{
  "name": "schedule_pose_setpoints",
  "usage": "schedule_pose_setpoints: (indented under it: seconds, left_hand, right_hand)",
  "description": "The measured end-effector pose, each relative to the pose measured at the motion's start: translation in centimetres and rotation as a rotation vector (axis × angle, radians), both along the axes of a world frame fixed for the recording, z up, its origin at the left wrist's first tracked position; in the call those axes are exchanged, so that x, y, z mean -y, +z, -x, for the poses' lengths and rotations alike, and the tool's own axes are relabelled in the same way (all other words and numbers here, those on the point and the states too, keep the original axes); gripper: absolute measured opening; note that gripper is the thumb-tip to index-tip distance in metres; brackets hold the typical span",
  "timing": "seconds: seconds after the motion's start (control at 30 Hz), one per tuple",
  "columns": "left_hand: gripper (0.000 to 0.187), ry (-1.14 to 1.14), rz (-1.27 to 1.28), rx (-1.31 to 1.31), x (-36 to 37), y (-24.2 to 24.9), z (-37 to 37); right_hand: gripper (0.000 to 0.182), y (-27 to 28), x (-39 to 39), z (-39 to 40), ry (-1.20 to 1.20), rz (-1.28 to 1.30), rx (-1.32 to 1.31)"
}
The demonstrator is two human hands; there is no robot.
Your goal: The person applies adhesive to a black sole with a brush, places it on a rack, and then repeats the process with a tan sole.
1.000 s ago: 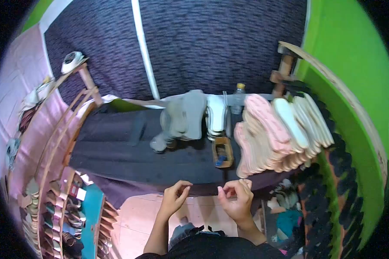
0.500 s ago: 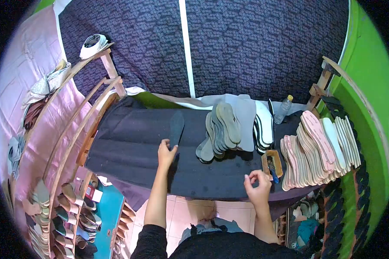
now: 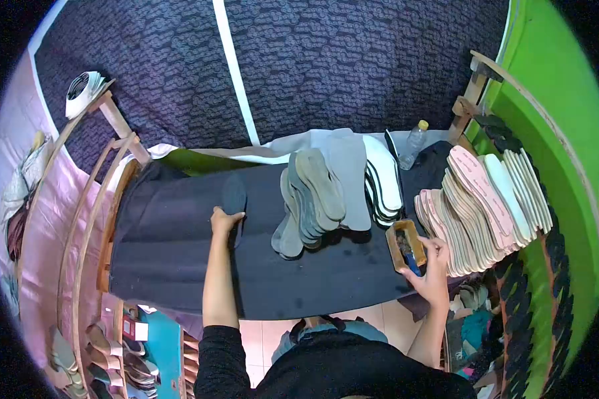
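Note:
On the black-covered table, my left hand [image 3: 226, 221] grips the near end of a dark shoe insole [image 3: 233, 193], its thumb on the right side. My right hand [image 3: 432, 269] is closed around the near right corner of a small yellowish open box [image 3: 395, 251]. A blue-handled tool [image 3: 412, 265] lies in this box; its working end is not clear. Between my hands, a stack of grey insoles [image 3: 319, 193] fans out over the cloth. White insoles with dark edges [image 3: 383, 176] lie just beyond the box.
Pink and beige insoles [image 3: 476, 193] are piled at the right end of the table. A clear bottle with a yellow cap [image 3: 414, 146] stands at the back. Wooden rails [image 3: 86, 219] run along the left, above shelves of shoes [image 3: 103, 349]. A white roll [image 3: 83, 93] sits on a post.
My right hand has moved from above the table's front edge onto the small box, which now sits at a different angle. My left hand stays at the dark insole. The camera view has shifted.

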State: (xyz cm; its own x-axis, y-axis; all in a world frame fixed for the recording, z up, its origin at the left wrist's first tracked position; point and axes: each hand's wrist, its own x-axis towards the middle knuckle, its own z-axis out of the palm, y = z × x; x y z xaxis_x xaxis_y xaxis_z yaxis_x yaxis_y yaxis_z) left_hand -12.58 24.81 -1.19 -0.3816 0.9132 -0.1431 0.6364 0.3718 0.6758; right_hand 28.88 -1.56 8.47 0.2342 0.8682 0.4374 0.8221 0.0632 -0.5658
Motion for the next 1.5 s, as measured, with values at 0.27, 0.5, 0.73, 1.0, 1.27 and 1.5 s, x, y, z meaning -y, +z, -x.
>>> schedule_pose_setpoints:
  seconds: [0.27, 0.5, 0.73, 1.0, 1.27, 1.5]
  left_hand:
    - [0.063, -0.035, -0.171, 0.865, 4.9, 3.0, -0.1]
    - [0.065, -0.328, -0.275, 1.746, 13.4, 5.2, -5.1]
    - [0.071, -0.39, -0.085, 1.893, 16.0, 4.1, -8.8]
    - [0.079, -0.507, 0.097, 1.824, 17.4, 4.4, -11.3]
    - [0.072, -0.455, 0.156, 1.816, 18.3, 5.1, -12.2]
    - [0.074, -0.532, 0.053, 1.745, 16.8, 4.3, -10.8]
  right_hand:
    - [0.08, 0.0, 0.4, -1.9, 0.224, 0.22, -0.067]
    - [0.036, -2.6, 0.0, -1.6, 0.09, 0.099, -0.047]
    - [0.038, -2.0, -0.3, 0.4, -0.037, -0.288, -0.015]
    - [0.037, -0.3, -3.2, 6.4, 0.258, -0.733, -0.253]
    - [0.021, 1.8, -8.7, 12.8, 0.854, -0.641, -0.172]
    - [0.017, 0.5, -7.1, 13.0, 1.099, -0.483, -0.052]
